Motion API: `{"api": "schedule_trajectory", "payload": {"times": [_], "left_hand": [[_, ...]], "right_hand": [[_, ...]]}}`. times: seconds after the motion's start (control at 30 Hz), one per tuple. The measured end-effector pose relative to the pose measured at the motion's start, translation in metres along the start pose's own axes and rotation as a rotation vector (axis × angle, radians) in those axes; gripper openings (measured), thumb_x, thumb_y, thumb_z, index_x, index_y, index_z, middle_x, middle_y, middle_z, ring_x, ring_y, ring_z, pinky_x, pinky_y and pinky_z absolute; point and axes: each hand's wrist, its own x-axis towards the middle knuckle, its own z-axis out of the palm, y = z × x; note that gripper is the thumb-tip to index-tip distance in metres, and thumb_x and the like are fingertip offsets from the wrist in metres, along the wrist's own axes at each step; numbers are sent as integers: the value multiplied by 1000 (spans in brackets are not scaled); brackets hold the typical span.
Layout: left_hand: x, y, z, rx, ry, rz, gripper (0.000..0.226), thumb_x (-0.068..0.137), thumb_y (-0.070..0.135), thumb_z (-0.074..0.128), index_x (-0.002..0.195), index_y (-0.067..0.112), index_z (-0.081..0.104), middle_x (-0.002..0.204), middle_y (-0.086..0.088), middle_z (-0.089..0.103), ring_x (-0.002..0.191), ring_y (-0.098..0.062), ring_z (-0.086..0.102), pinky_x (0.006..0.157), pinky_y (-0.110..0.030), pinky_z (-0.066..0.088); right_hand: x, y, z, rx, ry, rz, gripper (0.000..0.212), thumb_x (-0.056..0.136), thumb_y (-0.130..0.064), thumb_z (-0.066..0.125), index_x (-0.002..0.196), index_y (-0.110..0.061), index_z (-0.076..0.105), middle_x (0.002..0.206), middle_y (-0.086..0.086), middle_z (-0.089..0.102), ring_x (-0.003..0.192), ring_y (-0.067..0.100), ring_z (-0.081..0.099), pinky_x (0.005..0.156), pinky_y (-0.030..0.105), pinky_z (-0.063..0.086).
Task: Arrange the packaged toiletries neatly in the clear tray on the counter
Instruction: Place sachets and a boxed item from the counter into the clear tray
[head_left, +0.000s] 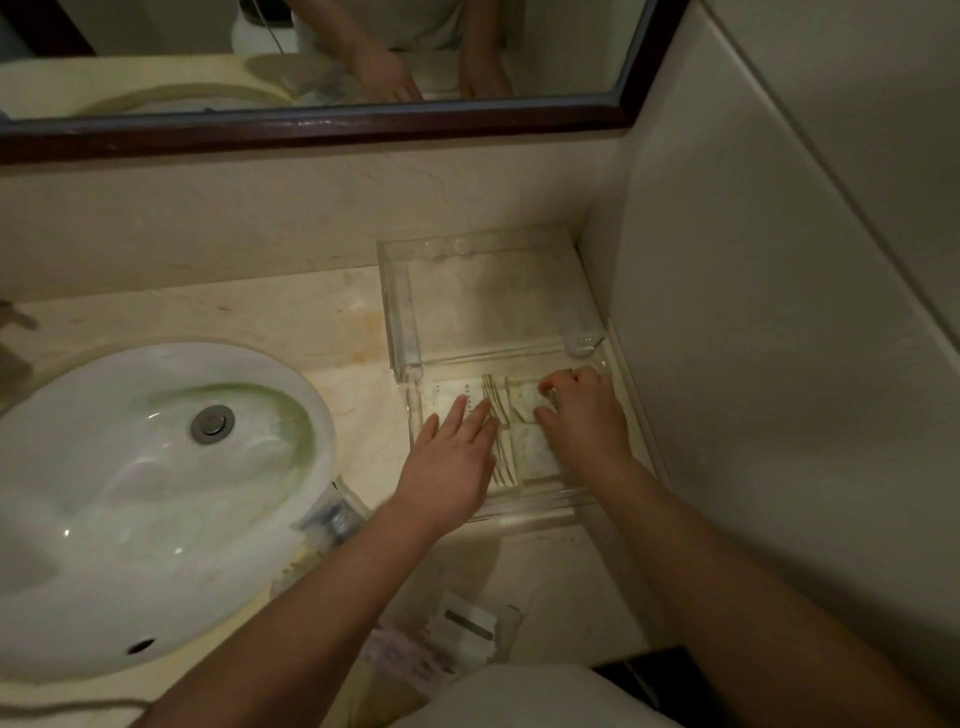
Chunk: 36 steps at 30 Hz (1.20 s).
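Observation:
A clear plastic tray (402, 317) stands on the counter against the right wall, with a raised back tier and a lower front section. Flat white packets with green stripes (498, 402) lie in the front section. My left hand (447, 467) lies flat and spread, fingertips on the left packet. My right hand (584, 415) is curled over the right packets (524, 397), thumb and fingers pinching one. More packaged toiletries lie outside the tray: a clear packet (332, 519) by the basin's rim and white and pink packets (462, 631) near the counter's front edge.
A white oval basin (130, 493) with a metal drain fills the counter's left side. A dark-framed mirror (311, 130) runs along the back wall. A tiled wall (753, 312) closes off the right, tight beside the tray.

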Motion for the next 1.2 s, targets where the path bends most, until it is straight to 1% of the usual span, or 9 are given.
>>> {"api": "schedule_trajectory", "payload": {"times": [0.2, 0.33, 0.5, 0.63, 0.83, 0.97, 1.07, 1.13, 1.2], "left_hand": [[2, -8, -3, -7, -17, 25, 53, 102, 35, 30, 152, 16, 25, 163, -3, 15, 150, -26, 6, 118, -48, 18], [-2, -11, -6, -120, 65, 46, 51, 97, 26, 43, 146, 12, 38, 158, -9, 29, 148, -32, 19, 116, -48, 25], [-25, -18, -10, -308, 312, 57, 45, 77, 3, 54, 121, 5, 63, 129, -20, 59, 124, -39, 51, 107, -46, 39], [-57, -27, -13, -370, 420, 27, 48, 66, -3, 49, 110, 6, 67, 111, -13, 65, 104, -32, 57, 89, -41, 49], [-113, -38, -1, -344, 272, 25, 50, 55, 2, 45, 96, 13, 72, 93, -7, 63, 85, -28, 56, 70, -35, 46], [-155, -33, 15, -324, 161, 122, 41, 56, 11, 56, 93, 16, 71, 90, -4, 61, 87, -25, 57, 72, -35, 47], [-180, -24, 28, -238, 136, 133, 30, 69, 30, 64, 98, 25, 68, 94, 5, 59, 90, -18, 52, 73, -29, 38], [-191, -16, 34, -170, 131, 126, 33, 71, 39, 65, 101, 26, 66, 94, 5, 58, 90, -17, 50, 71, -27, 32], [-198, -10, 37, -143, 103, 86, 39, 68, 40, 69, 104, 25, 65, 95, 4, 57, 90, -20, 51, 70, -30, 36]], "right_hand": [[4, -9, 1, 15, -54, 0, 28, 81, -31, 65, 108, -22, 62, 112, 8, 55, 109, 28, 47, 81, 35, 44], [3, -12, -3, 28, -76, 3, 31, 82, -28, 65, 111, -20, 61, 116, 10, 55, 113, 30, 47, 86, 36, 43], [-23, -26, -6, 95, -8, -26, 29, 84, -28, 64, 112, -19, 61, 117, 8, 58, 114, 28, 49, 89, 38, 45], [-62, -43, -2, 163, 45, -83, 28, 84, -26, 64, 110, -17, 62, 112, 7, 60, 108, 26, 53, 89, 39, 47], [-120, -64, 9, 230, -42, -147, 28, 84, -30, 65, 110, -20, 61, 106, 0, 59, 102, 18, 52, 86, 30, 44], [-153, -72, 18, 200, -176, -136, 37, 81, -39, 68, 113, -24, 57, 113, -2, 57, 107, 16, 52, 90, 33, 47], [-173, -69, 25, 172, -252, -107, 46, 77, -44, 68, 117, -26, 54, 117, -1, 55, 108, 17, 53, 89, 33, 48], [-185, -64, 29, 133, -309, -119, 53, 75, -48, 68, 120, -26, 51, 119, -1, 54, 107, 17, 52, 89, 33, 48], [-194, -59, 31, 96, -346, -132, 60, 73, -52, 69, 122, -24, 49, 119, 2, 52, 107, 20, 51, 88, 35, 47]]}}
